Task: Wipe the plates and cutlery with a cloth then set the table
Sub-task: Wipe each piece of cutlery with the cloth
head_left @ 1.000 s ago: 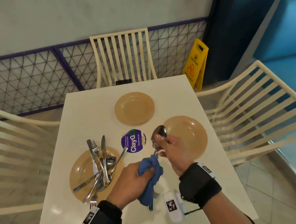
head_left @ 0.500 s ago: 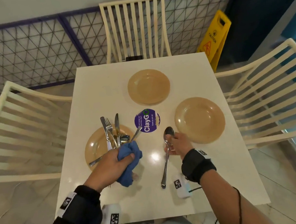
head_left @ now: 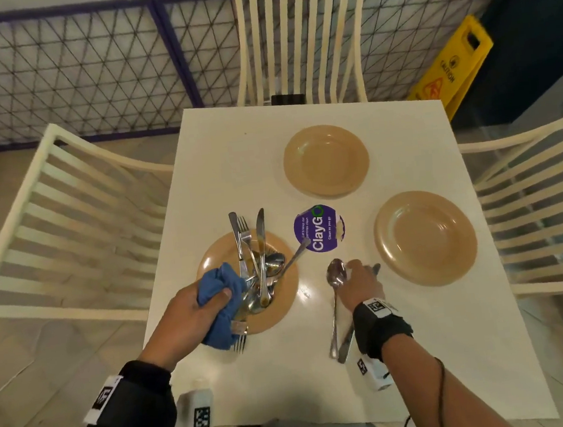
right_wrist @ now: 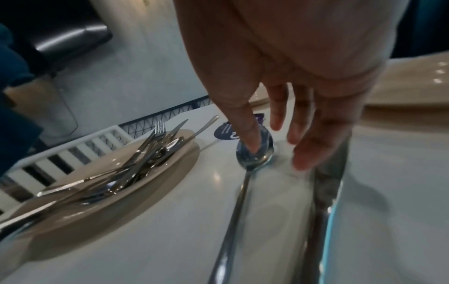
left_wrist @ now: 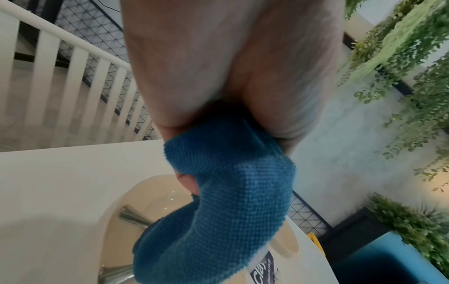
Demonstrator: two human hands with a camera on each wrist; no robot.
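My left hand (head_left: 212, 297) grips a bunched blue cloth (head_left: 223, 324) (left_wrist: 230, 211) over the near-left tan plate (head_left: 286, 299), which holds a pile of several forks, knives and spoons (head_left: 259, 267). My right hand (head_left: 360, 274) (right_wrist: 279, 138) is spread low over the table, its thumb pressing the bowl of a spoon (head_left: 335, 273) (right_wrist: 266, 153) that lies flat on the table. A knife (head_left: 346, 344) (right_wrist: 324, 201) lies next to the spoon, partly under that hand. Two bare tan plates sit at the far middle (head_left: 326, 161) and at the right (head_left: 425, 237).
A purple round sticker (head_left: 319, 228) marks the middle of the white table (head_left: 233, 159). Cream slatted chairs stand at the left (head_left: 67, 216), far side (head_left: 301, 39) and right (head_left: 539, 188). A yellow caution sign (head_left: 454, 62) stands on the floor beyond.
The spoon, held up against the cloth a second ago, now lies on the table beside the knife. My left hand carried the cloth left, over the cutlery plate.
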